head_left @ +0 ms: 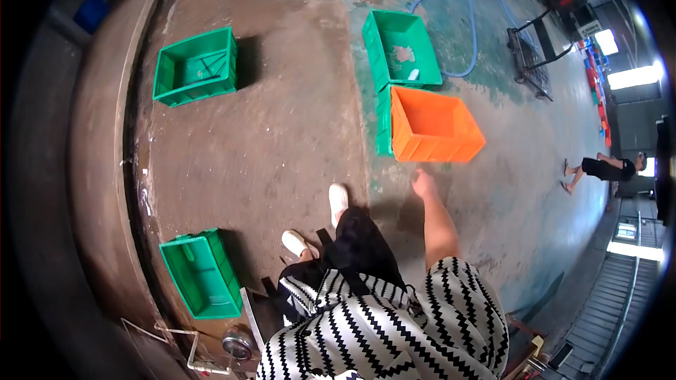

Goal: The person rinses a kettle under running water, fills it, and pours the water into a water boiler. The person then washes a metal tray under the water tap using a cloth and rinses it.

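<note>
My right hand [423, 184] reaches out on a bare arm from the striped sleeve, just below the near side of an orange crate [440, 148]. Its fingers look loosely apart, with nothing visible in them, and a small gap seems to lie between them and the crate. The orange crate is empty and overlaps a green crate [384, 123], of which only a strip shows. Touching them above is another green crate [377, 49] with a pale piece and a small white item inside. My left hand is out of sight.
Two more green crates stand apart, one at the upper left [195, 91] and one at the lower left [229, 274]. A blue hose [474, 28] curves over the floor near a black cart [531, 63]. A person [605, 167] is at the far right. A round metal object [238, 343] is at the bottom.
</note>
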Motion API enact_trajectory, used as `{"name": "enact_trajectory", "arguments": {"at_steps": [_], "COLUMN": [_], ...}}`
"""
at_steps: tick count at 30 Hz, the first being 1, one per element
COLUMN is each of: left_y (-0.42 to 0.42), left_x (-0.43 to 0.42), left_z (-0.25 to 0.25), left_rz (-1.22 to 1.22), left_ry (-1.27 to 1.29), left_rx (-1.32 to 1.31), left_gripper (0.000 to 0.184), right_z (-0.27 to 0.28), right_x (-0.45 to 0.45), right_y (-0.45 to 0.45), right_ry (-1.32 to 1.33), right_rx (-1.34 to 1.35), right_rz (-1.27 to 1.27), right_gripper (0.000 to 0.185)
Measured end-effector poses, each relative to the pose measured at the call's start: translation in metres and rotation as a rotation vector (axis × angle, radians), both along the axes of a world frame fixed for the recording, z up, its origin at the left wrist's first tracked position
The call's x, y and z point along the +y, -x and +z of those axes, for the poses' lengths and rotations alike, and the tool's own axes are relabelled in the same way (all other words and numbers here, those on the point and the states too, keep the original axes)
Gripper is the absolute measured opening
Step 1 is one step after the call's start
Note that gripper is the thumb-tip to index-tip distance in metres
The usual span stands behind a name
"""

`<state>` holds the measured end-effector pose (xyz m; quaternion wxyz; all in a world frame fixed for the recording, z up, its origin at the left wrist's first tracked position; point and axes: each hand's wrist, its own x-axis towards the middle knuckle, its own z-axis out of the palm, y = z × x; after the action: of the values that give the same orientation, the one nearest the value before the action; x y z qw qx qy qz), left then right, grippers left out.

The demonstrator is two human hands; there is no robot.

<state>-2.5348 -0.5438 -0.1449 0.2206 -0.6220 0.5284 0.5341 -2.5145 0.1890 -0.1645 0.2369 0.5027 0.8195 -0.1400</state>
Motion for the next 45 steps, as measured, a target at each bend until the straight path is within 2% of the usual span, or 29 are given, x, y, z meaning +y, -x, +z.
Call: {"name": "enact_trajectory", "arguments": {"at_steps": [4, 6, 9, 12, 13, 17, 19, 21, 24, 27, 29, 30, 31, 32, 33, 34, 35, 37, 39, 40, 41, 42, 43, 45], "left_y": [0.074, 0.109, 0.17, 0.229, 0.249, 0.317, 0.344, 0.365, 0.388, 0.401, 0.405, 0.41, 0.415, 0.42, 0.422, 0.422, 0.422, 0.425, 0.423, 0.419, 0.414, 0.408, 0.4, 0.373], "left_x": [0.088, 0.145, 0.243, 0.335, 0.363, 0.457, 0.492, 0.514, 0.534, 0.54, 0.541, 0.544, 0.543, 0.541, 0.539, 0.535, 0.533, 0.529, 0.524, 0.521, 0.519, 0.512, 0.5, 0.453], "left_z": [-0.005, -0.011, -0.021, -0.022, -0.024, -0.046, -0.068, -0.089, -0.115, -0.132, -0.138, -0.142, -0.143, -0.144, -0.144, -0.139, -0.136, -0.128, -0.12, -0.115, -0.108, -0.102, -0.1, -0.093], "left_rz": [-0.035, -0.054, -0.071, -0.108, -0.118, -0.178, -0.207, -0.235, -0.268, -0.285, -0.298, -0.295, -0.296, -0.294, -0.288, -0.283, -0.284, -0.281, -0.269, -0.256, -0.234, -0.22, -0.233, -0.245], "left_ry": [0.021, 0.042, 0.077, 0.126, 0.142, 0.198, 0.226, 0.263, 0.319, 0.363, 0.389, 0.393, 0.399, 0.402, 0.408, 0.41, 0.41, 0.409, 0.404, 0.399, 0.394, 0.375, 0.228, -0.047], "left_rx": [0.005, -0.002, -0.021, -0.066, -0.076, -0.133, -0.163, -0.191, -0.233, -0.27, -0.289, -0.291, -0.293, -0.297, -0.294, -0.294, -0.294, -0.286, -0.275, -0.269, -0.256, -0.256, -0.155, 0.049], "left_gripper": [0.043, 0.044, 0.045, 0.046, 0.046, 0.047, 0.048, 0.048, 0.049, 0.05, 0.051, 0.051, 0.051, 0.051, 0.052, 0.052, 0.052, 0.053, 0.054, 0.054, 0.054, 0.054, 0.047, 0.035], "right_z": [-0.026, -0.054, -0.08, -0.14, -0.143, -0.245, -0.291, -0.348, -0.392, -0.44, -0.477, -0.5, -0.53, -0.567, -0.576, -0.579, -0.596, -0.574, -0.506, -0.458, -0.433, -0.384, -0.35, -0.293], "right_x": [0.118, 0.186, 0.276, 0.357, 0.377, 0.463, 0.493, 0.52, 0.544, 0.549, 0.559, 0.566, 0.571, 0.575, 0.575, 0.581, 0.578, 0.578, 0.573, 0.566, 0.566, 0.557, 0.551, 0.541], "right_y": [0.095, 0.14, 0.219, 0.265, 0.287, 0.326, 0.351, 0.367, 0.402, 0.419, 0.424, 0.424, 0.421, 0.412, 0.416, 0.419, 0.415, 0.402, 0.397, 0.402, 0.394, 0.399, 0.394, 0.382], "right_ry": [-0.05, -0.078, -0.014, 0.039, 0.073, -0.014, -0.014, -0.068, 0.025, 0.063, 0.031, 0.06, 0.069, 0.097, 0.122, 0.289, 0.202, 0.167, 0.164, 0.181, 0.309, 0.399, 0.521, 0.637], "right_rx": [0.07, 0.197, 0.133, 0.103, -0.029, -0.029, 0.007, 0.04, 0.003, -0.103, -0.258, -0.335, -0.333, -0.234, -0.134, -0.139, -0.042, 0.302, 0.665, 0.786, 0.979, 1.086, 1.25, 1.384], "right_rz": [-0.06, -0.086, -0.147, -0.133, -0.07, 0.187, 0.136, 0.27, 0.195, 0.244, 0.375, 0.453, 0.465, 0.39, 0.312, 0.197, 0.06, -0.067, -0.035, -0.219, -0.392, -0.552, -0.656, -0.855], "right_gripper": [0.035, 0.034, 0.034, 0.031, 0.026, 0.024, 0.025, 0.025, 0.026, 0.027, 0.026, 0.035, 0.035, 0.04, 0.047, 0.056, 0.052, 0.045, 0.034, 0.037, 0.033, 0.03, 0.027, 0.025]}}
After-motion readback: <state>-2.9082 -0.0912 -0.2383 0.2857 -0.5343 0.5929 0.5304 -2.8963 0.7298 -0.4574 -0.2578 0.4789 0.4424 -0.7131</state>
